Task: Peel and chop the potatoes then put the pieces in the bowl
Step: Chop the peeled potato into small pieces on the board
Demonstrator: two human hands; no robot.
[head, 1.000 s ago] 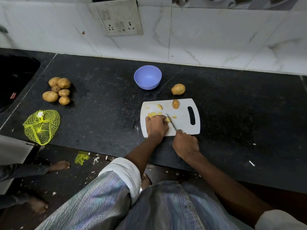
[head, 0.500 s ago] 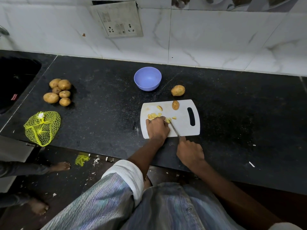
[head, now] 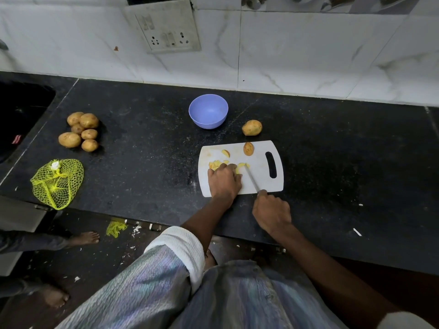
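Observation:
A white cutting board (head: 261, 181) lies on the black counter. Yellow potato pieces (head: 217, 164) are scattered on its left half, and a half potato (head: 248, 148) with skin stands near its far edge. My left hand (head: 224, 181) rests on the board, its fingers curled over a potato piece that is mostly hidden. My right hand (head: 272, 212) grips a knife (head: 251, 178) by the handle, the blade lying across the board next to my left fingers. An empty blue bowl (head: 208, 113) stands beyond the board. A whole potato (head: 252, 127) lies between bowl and board.
Several unpeeled potatoes (head: 80, 131) are heaped at the left of the counter, with a yellow net bag (head: 57, 182) near the front edge. A dark sink (head: 21, 115) is at far left. Another person's bare feet (head: 85, 237) stand on the floor at left.
My right hand has drawn back toward the counter's front edge, pulling the knife with it. My left hand stays on the potato pieces.

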